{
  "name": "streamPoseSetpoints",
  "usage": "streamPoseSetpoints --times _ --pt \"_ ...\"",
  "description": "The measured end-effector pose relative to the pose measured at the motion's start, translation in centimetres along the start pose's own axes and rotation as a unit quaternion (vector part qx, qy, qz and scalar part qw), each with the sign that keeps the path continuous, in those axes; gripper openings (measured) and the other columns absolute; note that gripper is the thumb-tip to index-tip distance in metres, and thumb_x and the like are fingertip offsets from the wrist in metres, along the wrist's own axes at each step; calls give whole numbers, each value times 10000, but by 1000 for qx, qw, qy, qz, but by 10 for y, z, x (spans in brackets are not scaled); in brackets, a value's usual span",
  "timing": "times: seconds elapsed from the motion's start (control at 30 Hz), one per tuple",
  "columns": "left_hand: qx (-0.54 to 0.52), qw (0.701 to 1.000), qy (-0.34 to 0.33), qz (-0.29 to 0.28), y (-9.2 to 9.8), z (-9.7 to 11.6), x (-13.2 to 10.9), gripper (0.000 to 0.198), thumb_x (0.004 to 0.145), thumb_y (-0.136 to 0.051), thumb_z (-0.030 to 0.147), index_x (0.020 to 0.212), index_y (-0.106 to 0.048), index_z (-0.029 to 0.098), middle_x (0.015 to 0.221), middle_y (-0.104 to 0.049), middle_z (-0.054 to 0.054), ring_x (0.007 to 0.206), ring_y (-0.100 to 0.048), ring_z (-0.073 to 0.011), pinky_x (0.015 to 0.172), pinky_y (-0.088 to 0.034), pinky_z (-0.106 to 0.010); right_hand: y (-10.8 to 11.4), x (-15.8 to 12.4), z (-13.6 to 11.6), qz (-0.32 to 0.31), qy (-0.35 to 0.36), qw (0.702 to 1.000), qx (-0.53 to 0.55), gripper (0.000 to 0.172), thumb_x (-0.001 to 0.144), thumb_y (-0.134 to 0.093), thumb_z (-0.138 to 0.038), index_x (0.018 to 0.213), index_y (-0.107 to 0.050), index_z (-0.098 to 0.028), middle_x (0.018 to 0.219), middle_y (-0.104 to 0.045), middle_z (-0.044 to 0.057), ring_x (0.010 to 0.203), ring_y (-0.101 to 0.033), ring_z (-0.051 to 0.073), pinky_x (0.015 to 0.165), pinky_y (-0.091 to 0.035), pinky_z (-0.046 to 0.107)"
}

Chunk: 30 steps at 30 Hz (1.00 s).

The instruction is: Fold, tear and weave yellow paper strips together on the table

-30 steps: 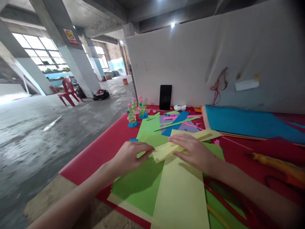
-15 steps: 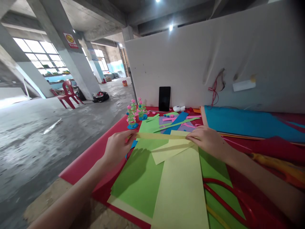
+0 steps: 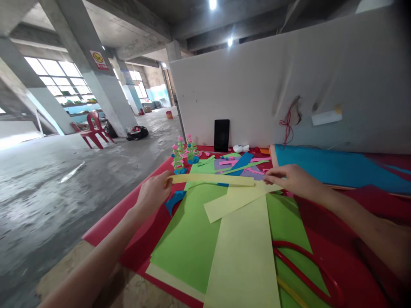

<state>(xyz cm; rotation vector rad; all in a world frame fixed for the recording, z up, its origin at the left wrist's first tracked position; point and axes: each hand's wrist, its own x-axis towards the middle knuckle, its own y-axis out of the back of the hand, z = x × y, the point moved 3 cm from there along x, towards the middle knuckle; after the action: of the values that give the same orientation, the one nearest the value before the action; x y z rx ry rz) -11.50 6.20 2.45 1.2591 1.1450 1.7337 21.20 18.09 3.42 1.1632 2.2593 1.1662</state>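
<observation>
My left hand [image 3: 154, 188] is closed, pinching the left end of a narrow yellow paper strip [image 3: 212, 179]. The strip stretches rightward above the table, and its right end is free, just short of my right hand [image 3: 285, 177]. That hand holds nothing I can see; its thumb and forefinger are slightly apart, over the end of a wider pale yellow paper piece [image 3: 221, 205]. Under that piece lies a long pale yellow sheet [image 3: 244, 256], on top of green paper sheets [image 3: 186, 239].
Small paper towers [image 3: 178, 160] with pink tops and blue bases stand at the back left. A black phone [image 3: 221, 135] leans against the white panel [image 3: 250, 85]. Red-handled scissors [image 3: 305, 269] lie front right, blue sheets [image 3: 321, 164] behind. Paper scraps [image 3: 240, 162] litter the back.
My right hand has let go of the yellow strip and moved slightly right. My left hand has shifted left with the strip, which now hangs free at its right end.
</observation>
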Motion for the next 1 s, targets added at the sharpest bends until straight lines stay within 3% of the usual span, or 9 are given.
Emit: streamPoseSetpoints --times 0.1,0.2,0.33,0.47,0.6,0.73,0.93,1.0 --pt "-139 990 2 -29 -8 6 -3 347 742 -410 285 1043 -578 246 748 -633 -14 634 -542 -169 558 -335 -233 -18 0 -4 -55 4 998 41 256 743 -518 -399 795 -641 -181 812 -635 61 752 -561 219 636 -404 311" --pt "-315 946 23 -78 -14 11 -4 342 725 -453 333 970 -620 162 805 -640 -57 693 -565 -191 632 -409 -272 -36 0 -9 -119 2 986 115 260 717 -563 -398 817 -633 -169 840 -633 65 780 -565 221 672 -415 324" --pt "-425 895 24 -132 -16 33 -12 431 751 -480 387 1089 -541 127 899 -626 -80 747 -594 -175 715 -462 -292 -62 -7 -24 -228 -27 937 264 369 765 -501 -450 897 -581 -115 855 -633 99 734 -596 201 655 -466 330" --pt "-624 750 95 -195 -25 61 -33 394 701 -612 310 1056 -563 145 896 -601 -66 808 -567 -148 798 -441 -277 -84 -17 -44 -237 -68 877 411 405 844 -371 -445 1044 -466 -107 1013 -580 142 798 -594 181 679 -488 324" --pt "-684 678 111 -245 -35 77 -50 285 753 -564 309 984 -609 148 872 -599 -65 756 -563 -133 746 -449 -257 -97 -21 -55 -181 -103 822 531 321 863 -372 -379 1034 -449 -118 1009 -569 129 802 -583 153 692 -479 288" --pt "-690 658 76 -292 -36 83 -60 258 798 -496 300 954 -620 137 823 -614 -73 737 -566 -148 744 -446 -280 -92 -17 -45 -65 -134 767 623 225 781 -548 -313 922 -517 -140 823 -563 37 675 -534 94 608 -445 204" --pt "-660 693 39 -288 -22 81 -59 320 815 -463 309 1117 -524 222 1185 -514 -60 1045 -491 -219 874 -393 -332 -83 -13 -40 -64 -114 782 609 246 705 -631 -344 803 -549 -133 642 -476 -20 563 -433 62 523 -372 183" --pt "-662 682 28 -311 -20 79 -58 342 832 -410 356 1100 -538 184 1183 -517 -84 1074 -476 -235 911 -364 -360 -85 -15 -45 -78 -103 795 593 259 693 -640 -346 808 -561 -128 637 -486 -17 554 -428 65 520 -358 192"
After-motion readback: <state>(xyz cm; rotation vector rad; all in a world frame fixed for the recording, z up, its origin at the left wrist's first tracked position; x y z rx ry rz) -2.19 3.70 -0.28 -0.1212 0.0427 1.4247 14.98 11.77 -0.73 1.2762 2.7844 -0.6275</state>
